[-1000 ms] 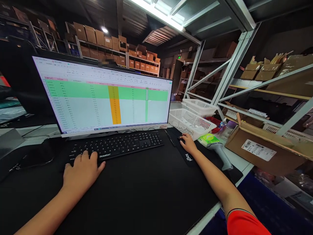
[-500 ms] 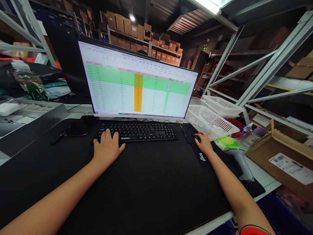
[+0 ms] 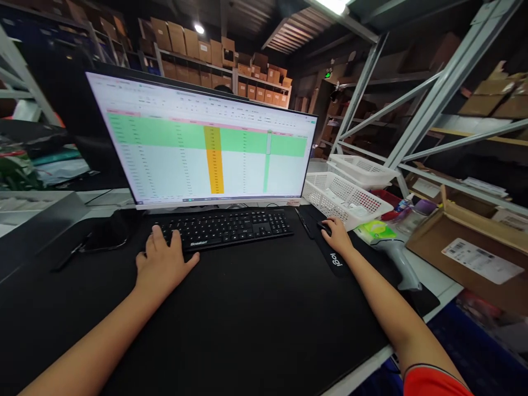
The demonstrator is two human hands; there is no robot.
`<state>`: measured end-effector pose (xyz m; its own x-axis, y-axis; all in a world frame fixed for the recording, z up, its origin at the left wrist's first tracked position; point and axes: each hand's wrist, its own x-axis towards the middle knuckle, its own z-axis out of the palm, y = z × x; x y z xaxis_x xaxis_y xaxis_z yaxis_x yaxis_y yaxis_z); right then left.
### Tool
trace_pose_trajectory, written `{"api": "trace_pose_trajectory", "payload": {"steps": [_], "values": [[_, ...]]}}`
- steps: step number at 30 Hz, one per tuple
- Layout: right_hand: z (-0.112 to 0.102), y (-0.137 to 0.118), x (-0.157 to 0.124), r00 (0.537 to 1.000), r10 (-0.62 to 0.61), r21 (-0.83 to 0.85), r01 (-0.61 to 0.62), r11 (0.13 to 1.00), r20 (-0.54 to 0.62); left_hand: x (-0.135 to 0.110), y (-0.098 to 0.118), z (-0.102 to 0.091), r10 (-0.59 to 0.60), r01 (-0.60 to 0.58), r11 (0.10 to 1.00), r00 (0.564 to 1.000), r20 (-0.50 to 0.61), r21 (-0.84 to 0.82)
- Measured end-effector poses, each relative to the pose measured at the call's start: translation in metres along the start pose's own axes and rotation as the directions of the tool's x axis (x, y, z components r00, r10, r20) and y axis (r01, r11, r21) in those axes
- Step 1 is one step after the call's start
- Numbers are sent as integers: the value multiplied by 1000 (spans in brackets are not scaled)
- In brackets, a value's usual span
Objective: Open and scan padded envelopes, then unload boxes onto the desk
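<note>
My left hand (image 3: 163, 263) lies flat, fingers spread, on the left end of a black keyboard (image 3: 225, 226). My right hand (image 3: 337, 235) is curled over a black mouse (image 3: 324, 225) on a black mouse pad with a wrist rest (image 3: 334, 259). Both rest on a large black desk mat (image 3: 231, 313). Behind the keyboard stands a wide monitor (image 3: 206, 148) showing a spreadsheet with green rows and an orange column.
White mesh baskets (image 3: 344, 195) sit right of the monitor. A grey barcode scanner (image 3: 398, 258), a green pack (image 3: 376, 230) and an open cardboard box (image 3: 470, 250) lie further right under metal shelving (image 3: 437, 104). Dark items (image 3: 105, 234) lie at the left.
The view swung left and then partly back right. Both hands have stayed on the keyboard and the mouse.
</note>
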<state>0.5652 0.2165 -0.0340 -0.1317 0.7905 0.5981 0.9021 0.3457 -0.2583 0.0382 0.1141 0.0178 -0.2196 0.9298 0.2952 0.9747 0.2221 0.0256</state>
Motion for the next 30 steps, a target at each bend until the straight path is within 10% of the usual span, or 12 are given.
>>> {"api": "trace_pose_trajectory", "payload": {"steps": [30], "values": [[-2, -2, -1, 999, 43, -1, -43, 999, 26, 4, -2, -6, 51, -47, 999, 988, 144, -26]]}}
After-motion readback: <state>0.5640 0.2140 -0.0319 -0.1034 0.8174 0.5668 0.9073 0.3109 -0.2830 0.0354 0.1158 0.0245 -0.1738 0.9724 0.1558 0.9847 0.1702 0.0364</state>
